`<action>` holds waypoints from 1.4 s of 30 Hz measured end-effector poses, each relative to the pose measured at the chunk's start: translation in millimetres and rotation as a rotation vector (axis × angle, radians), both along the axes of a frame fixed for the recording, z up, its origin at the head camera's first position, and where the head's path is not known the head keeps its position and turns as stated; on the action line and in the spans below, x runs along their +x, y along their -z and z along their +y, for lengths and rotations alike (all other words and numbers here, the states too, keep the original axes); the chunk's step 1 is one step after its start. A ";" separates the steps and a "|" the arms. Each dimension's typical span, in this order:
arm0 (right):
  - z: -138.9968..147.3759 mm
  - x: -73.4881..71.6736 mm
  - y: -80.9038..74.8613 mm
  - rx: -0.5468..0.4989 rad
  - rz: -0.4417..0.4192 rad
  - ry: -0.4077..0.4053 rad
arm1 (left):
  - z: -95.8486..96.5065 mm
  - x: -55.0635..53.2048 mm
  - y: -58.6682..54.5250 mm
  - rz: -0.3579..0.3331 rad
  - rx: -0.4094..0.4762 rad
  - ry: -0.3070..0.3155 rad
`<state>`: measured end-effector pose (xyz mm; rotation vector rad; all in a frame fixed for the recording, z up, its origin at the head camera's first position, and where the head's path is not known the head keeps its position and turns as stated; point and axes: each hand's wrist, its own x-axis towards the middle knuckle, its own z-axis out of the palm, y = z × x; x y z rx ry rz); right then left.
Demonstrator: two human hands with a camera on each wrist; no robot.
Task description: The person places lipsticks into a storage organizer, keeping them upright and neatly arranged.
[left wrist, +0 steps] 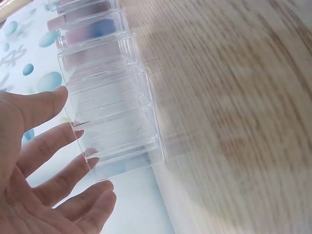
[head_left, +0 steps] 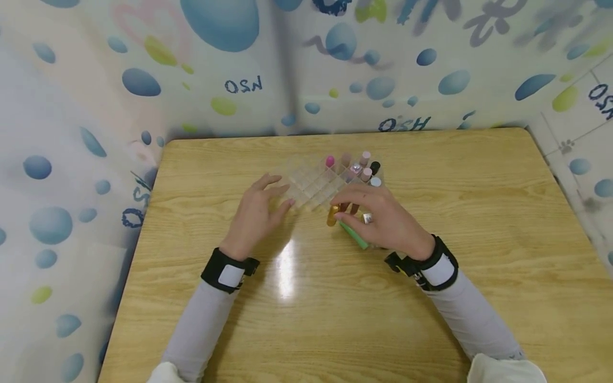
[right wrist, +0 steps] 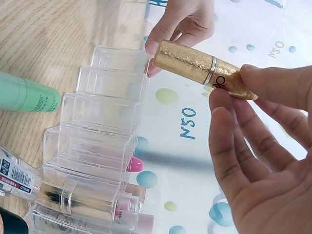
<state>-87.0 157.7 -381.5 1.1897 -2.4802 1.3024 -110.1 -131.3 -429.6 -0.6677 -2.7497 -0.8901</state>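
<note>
My right hand [head_left: 385, 221] pinches a gold lipstick tube [right wrist: 187, 66] between thumb and fingers, above the near side of a clear stepped organizer [head_left: 308, 186]. The tube has a silver ring and dark lettering. My left hand [head_left: 254, 215] is at the organizer's left end, its fingers loosely spread. In the left wrist view, its fingertips [left wrist: 78, 131] meet or nearly meet the clear edge. Lipsticks and small bottles stand in the right-hand compartments, among them one with a pink tip [right wrist: 136, 165]. The left compartments hold nothing visible.
A green tube [head_left: 354, 235] lies on the wooden table [head_left: 297, 330] just in front of the organizer. Beside it is a clear item with a barcode label [right wrist: 19, 175], partly behind my right hand in the head view. A patterned curtain [head_left: 297, 69] hangs behind the table.
</note>
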 end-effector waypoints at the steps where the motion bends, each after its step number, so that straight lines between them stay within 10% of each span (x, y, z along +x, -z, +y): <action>1: -0.6 -0.5 0.0 -0.006 0.000 0.002 | -0.7 0.0 0.5 0.002 0.001 -0.002; 42: 5.6 -75.5 -8.4 0.090 0.103 0.238 | 0.8 -0.9 1.5 -0.039 0.075 -0.032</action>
